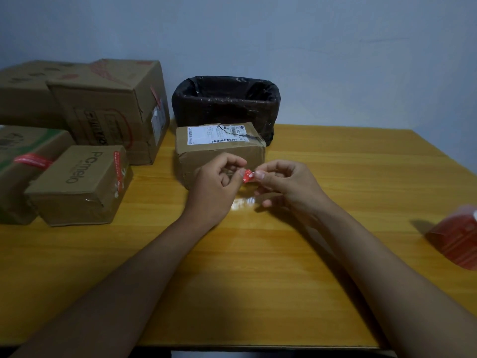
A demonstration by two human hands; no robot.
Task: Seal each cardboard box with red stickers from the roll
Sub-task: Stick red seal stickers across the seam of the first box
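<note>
One red sticker [248, 175], small and crumpled, white print on its face, is pinched between both hands just in front of the central cardboard box [220, 148]. Left hand [219, 182]: thumb and forefinger closed on the sticker's left end, other fingers curled. Right hand [284, 184]: thumb and forefinger closed on its right end, remaining fingers loosely bent below. The central box is a squat brown carton, dented and creased, top seam torn, with a white shipping label [215, 134] bearing barcodes on its upper face. Just behind this box sits a rectangular bin [224, 99] lined with a glossy, wrinkled black bag. Left of the box stands a group of brown cartons: a small one printed "Pomelo" [80, 184] with a red strip across its top and side, a green-edged one [23, 161] crossed by a red strip, and taller stacked cartons [103, 109] behind. Well to the right of the box, at the frame edge, lies the sticker roll [458, 241], red, partly cut off. All rest on a table [258, 280] of glossy yellow wood grain, with a glare patch below the hands.
</note>
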